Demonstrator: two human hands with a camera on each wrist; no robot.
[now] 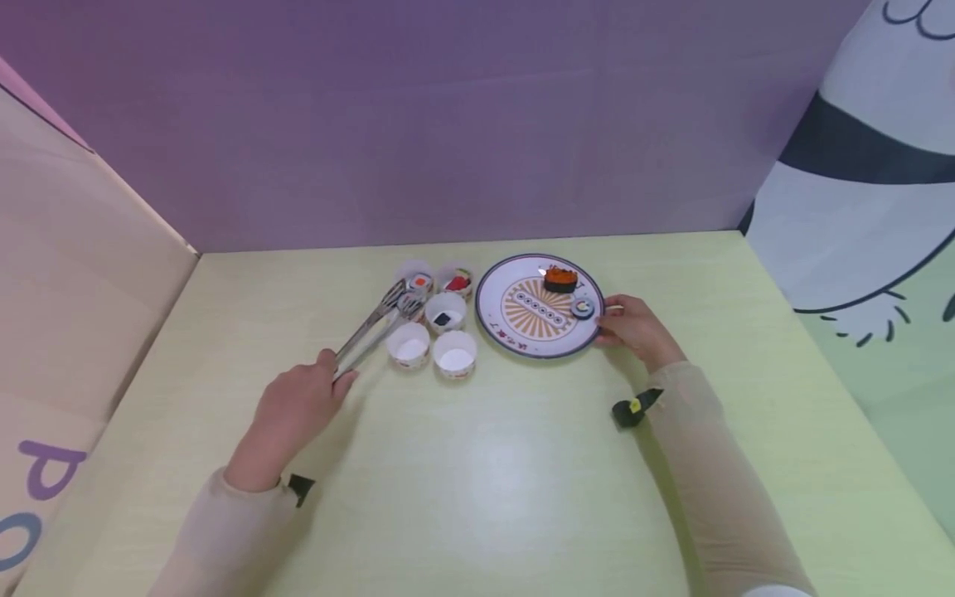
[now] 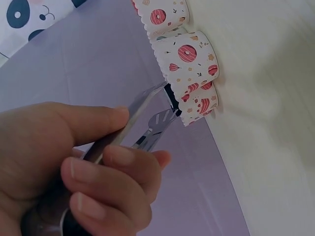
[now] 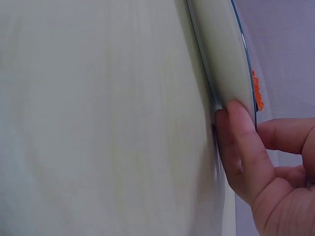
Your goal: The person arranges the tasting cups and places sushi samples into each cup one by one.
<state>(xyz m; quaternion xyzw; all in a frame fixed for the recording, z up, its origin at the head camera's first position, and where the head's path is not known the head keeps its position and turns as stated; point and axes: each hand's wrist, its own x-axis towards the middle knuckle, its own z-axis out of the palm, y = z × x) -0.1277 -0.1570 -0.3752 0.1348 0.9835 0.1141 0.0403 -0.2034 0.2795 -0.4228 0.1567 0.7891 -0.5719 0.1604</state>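
My left hand (image 1: 298,406) grips metal tongs (image 1: 367,332), fingers curled round the handles in the left wrist view. The tong tips are at the left of the paper cups; a small roll piece (image 1: 408,302) shows there, and whether it is pinched I cannot tell. My right hand (image 1: 637,330) holds the right rim of a round plate (image 1: 492,311), thumb on top and fingers beneath in the right wrist view. On the plate lie an orange-topped sushi piece (image 1: 560,280) and a round roll (image 1: 582,308).
Several paper cups stand left of the plate: one holds an orange-centred piece (image 1: 420,283), another a red and green piece (image 1: 458,282), a third a black and white piece (image 1: 443,319). Two front cups (image 1: 409,344) show white insides. A purple wall (image 1: 462,124) rises behind the table.
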